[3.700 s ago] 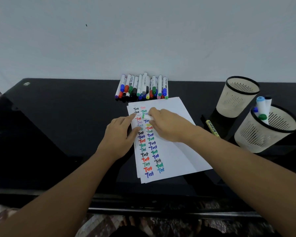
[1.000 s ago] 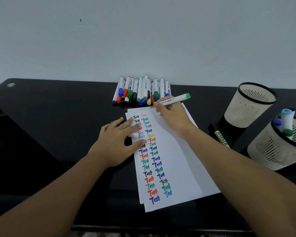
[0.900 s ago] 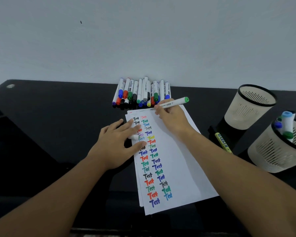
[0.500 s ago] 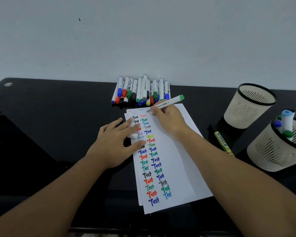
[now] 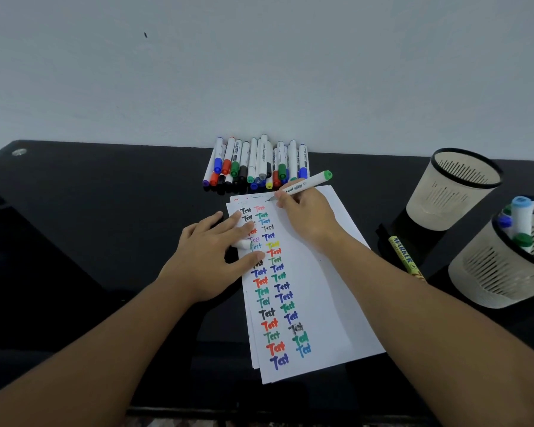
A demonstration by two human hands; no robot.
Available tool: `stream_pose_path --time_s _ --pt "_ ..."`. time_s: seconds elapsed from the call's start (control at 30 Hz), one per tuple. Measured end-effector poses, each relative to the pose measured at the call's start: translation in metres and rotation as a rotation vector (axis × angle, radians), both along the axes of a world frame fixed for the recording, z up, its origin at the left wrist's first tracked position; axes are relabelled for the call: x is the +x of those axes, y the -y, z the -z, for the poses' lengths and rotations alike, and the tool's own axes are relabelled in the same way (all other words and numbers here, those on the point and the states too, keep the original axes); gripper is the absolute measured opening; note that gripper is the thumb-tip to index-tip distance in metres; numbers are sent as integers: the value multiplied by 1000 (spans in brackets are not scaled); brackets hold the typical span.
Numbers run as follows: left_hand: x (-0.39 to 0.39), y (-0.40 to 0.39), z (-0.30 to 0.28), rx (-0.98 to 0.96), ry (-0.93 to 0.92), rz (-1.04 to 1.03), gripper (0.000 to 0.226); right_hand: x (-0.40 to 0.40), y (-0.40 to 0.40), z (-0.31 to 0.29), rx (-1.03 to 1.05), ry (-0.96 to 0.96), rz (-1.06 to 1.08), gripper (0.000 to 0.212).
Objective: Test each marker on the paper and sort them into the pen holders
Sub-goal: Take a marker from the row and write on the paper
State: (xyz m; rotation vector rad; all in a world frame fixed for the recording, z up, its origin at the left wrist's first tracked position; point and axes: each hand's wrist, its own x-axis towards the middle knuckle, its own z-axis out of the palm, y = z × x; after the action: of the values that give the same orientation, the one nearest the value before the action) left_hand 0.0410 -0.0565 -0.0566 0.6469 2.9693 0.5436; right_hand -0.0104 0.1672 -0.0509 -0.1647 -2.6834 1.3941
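A stack of white paper (image 5: 315,272) lies on the black table (image 5: 105,211), covered with two columns of coloured "Test" words. My right hand (image 5: 305,217) grips a white marker with a green end (image 5: 309,182), its tip touching the top of the sheet. My left hand (image 5: 207,260) presses flat on the paper's left edge, fingers straight, with a small white cap (image 5: 242,244) showing under them. Several untested markers (image 5: 256,164) lie in a row against the wall.
An empty beige mesh pen holder (image 5: 453,192) stands at the right. A second holder (image 5: 500,272), nearer and further right, contains several markers (image 5: 521,217). A yellow marker (image 5: 404,257) lies on the table between paper and holders.
Earlier both hands were together over the upper paper. My right hand has since carried the green marker to the sheet's top and lowered its tip; my left hand stays flat.
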Motion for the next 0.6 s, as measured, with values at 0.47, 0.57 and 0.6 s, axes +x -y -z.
stream_pose_path --time_s 0.47,0.57,0.6 --pt "-1 0 0 -18 -5 2 76 2 -1 -2 -96 0 23 32" --pt "-2 0 2 -12 -8 1 75 3 -1 -1 -78 0 15 32" --pt "-1 1 2 -9 -10 1 74 3 -1 -1 -65 2 9 32"
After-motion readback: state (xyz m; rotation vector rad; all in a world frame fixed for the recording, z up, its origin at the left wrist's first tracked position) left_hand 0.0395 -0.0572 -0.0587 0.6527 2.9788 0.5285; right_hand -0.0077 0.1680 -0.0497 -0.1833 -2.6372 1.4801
